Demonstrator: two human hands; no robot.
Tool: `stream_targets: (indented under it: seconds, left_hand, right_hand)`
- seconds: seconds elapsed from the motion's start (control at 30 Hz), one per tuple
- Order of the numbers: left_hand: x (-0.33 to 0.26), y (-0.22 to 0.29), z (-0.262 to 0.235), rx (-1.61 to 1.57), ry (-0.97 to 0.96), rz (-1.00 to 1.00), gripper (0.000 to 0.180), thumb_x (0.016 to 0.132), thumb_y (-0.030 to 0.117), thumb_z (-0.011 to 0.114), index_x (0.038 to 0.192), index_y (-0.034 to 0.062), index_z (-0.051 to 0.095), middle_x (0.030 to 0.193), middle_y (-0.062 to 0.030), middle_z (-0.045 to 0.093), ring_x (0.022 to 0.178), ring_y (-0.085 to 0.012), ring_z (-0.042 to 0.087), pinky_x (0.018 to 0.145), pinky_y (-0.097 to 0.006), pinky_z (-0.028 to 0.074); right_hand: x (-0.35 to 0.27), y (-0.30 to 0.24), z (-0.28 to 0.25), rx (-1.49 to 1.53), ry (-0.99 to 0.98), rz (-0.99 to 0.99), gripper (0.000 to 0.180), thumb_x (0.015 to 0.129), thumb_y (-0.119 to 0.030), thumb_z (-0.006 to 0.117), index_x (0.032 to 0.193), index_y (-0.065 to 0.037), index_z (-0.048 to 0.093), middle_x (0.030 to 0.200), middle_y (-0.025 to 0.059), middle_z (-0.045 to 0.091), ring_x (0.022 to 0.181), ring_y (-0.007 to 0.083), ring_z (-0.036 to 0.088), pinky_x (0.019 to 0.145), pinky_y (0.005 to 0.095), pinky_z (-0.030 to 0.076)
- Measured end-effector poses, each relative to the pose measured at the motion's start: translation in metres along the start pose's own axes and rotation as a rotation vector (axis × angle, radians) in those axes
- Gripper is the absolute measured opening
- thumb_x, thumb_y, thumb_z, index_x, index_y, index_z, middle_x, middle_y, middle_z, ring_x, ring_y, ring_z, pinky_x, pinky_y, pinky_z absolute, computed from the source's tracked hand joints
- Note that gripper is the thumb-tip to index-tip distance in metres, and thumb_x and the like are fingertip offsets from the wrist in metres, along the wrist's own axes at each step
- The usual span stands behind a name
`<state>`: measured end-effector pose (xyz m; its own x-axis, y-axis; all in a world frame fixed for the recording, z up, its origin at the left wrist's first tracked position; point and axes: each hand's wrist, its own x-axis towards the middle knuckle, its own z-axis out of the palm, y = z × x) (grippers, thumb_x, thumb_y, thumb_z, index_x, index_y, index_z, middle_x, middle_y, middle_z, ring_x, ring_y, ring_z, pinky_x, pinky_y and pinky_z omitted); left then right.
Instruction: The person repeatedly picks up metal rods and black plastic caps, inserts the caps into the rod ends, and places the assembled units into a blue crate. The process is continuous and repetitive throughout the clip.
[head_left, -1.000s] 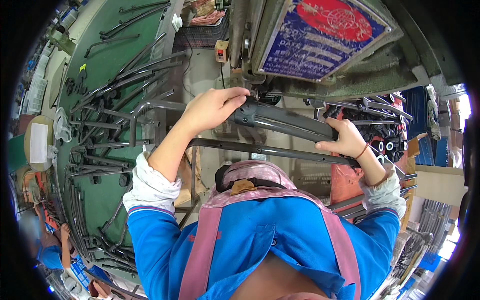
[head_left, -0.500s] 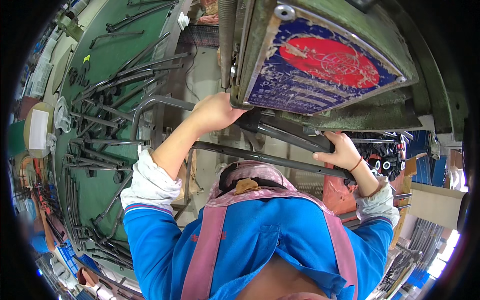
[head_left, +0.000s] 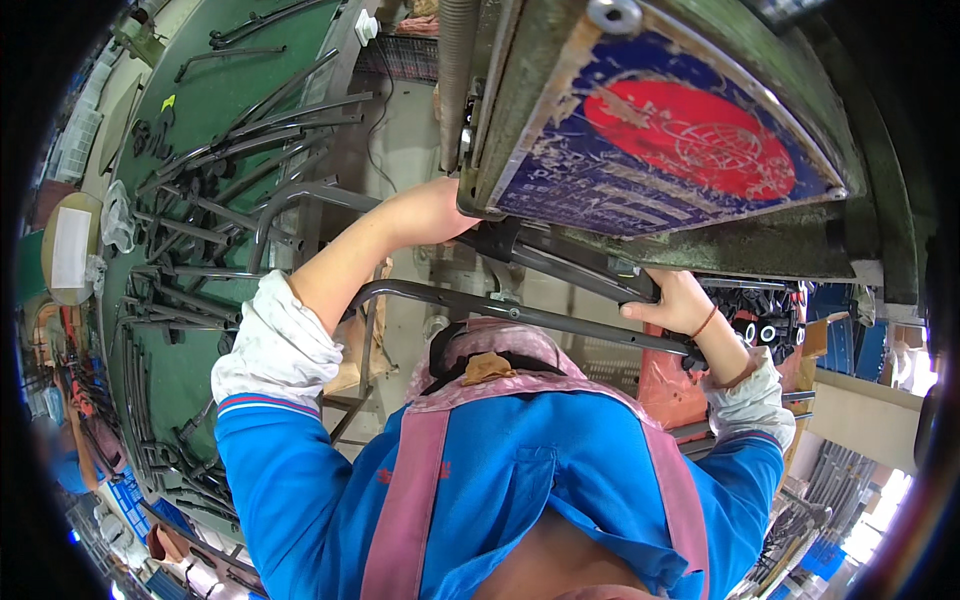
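A dark grey bent-tube metal frame point(head_left: 575, 272) lies across in front of me beneath a green machine head point(head_left: 760, 245). Its tubes meet at a black joint point(head_left: 495, 240) close under the machine's edge. My right hand point(head_left: 682, 303) is closed round the right end of the upper tube, thumb on the near side. My left hand point(head_left: 430, 212) is over the frame's left part, beside the black joint. The machine's edge hides its fingers. A second, lower tube point(head_left: 560, 318) runs just in front of my apron.
On the left, a green-topped table point(head_left: 215, 385) carries several dark bent tubes point(head_left: 260, 150). A coiled hose or spring point(head_left: 456, 90) hangs beside the machine. Black parts with white rings point(head_left: 760, 330) lie at the right, by a red-orange sheet point(head_left: 665, 385).
My left forearm and elbow have swung slightly left and outward. The frame has shifted a little left in view, and the machine plate looks larger. My right hand keeps its grip.
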<state>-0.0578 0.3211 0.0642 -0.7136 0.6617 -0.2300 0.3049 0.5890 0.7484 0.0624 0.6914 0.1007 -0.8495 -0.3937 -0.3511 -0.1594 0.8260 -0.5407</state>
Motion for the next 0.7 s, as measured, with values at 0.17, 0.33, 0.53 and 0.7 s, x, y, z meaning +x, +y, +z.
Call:
stream_targets:
  seconds: [0.17, 0.33, 0.53, 0.7]
  left_hand:
    - [0.005, -0.014, 0.013, -0.008, 0.006, 0.079, 0.030, 0.088, 0.025, 0.061, 0.110, 0.0047, 0.065, 0.079, -0.0162, 0.068, 0.063, -0.0273, 0.064, 0.065, -0.039, 0.051]
    - [0.008, -0.006, 0.012, -0.028, -0.057, -0.028, 0.033, 0.090, 0.029, 0.060, 0.113, 0.0056, 0.064, 0.080, -0.0161, 0.069, 0.062, -0.0260, 0.063, 0.064, -0.038, 0.050]
    - [0.010, -0.013, 0.019, -0.209, -0.058, -0.021, 0.039, 0.097, 0.039, 0.054, 0.107, 0.0025, 0.062, 0.075, -0.0083, 0.062, 0.055, -0.0189, 0.056, 0.057, -0.035, 0.048]
    - [0.016, -0.003, 0.008, -0.242, -0.202, -0.184, 0.045, 0.099, 0.042, 0.050, 0.092, -0.0012, 0.060, 0.065, -0.0053, 0.055, 0.051, -0.0174, 0.052, 0.052, -0.033, 0.044]
  right_hand:
    - [0.007, 0.007, 0.004, -0.052, 0.056, -0.101, 0.080, 0.070, -0.054, 0.077, 0.123, 0.004, 0.058, 0.118, 0.0254, 0.060, 0.113, 0.0416, 0.055, 0.099, 0.0429, 0.042]
    - [0.010, 0.009, 0.018, 0.014, 0.071, -0.026, 0.073, 0.067, -0.057, 0.078, 0.099, 0.006, 0.064, 0.092, 0.0245, 0.063, 0.092, 0.0393, 0.062, 0.083, 0.0422, 0.048]
    - [0.007, 0.003, 0.015, -0.074, 0.052, 0.083, 0.072, 0.065, -0.061, 0.078, 0.079, 0.008, 0.061, 0.077, 0.0276, 0.059, 0.078, 0.0428, 0.061, 0.072, 0.0444, 0.048]
    - [0.008, 0.008, 0.019, -0.093, 0.051, 0.098, 0.075, 0.067, -0.065, 0.074, 0.093, 0.005, 0.065, 0.078, 0.0260, 0.065, 0.078, 0.0421, 0.065, 0.071, 0.0451, 0.049]
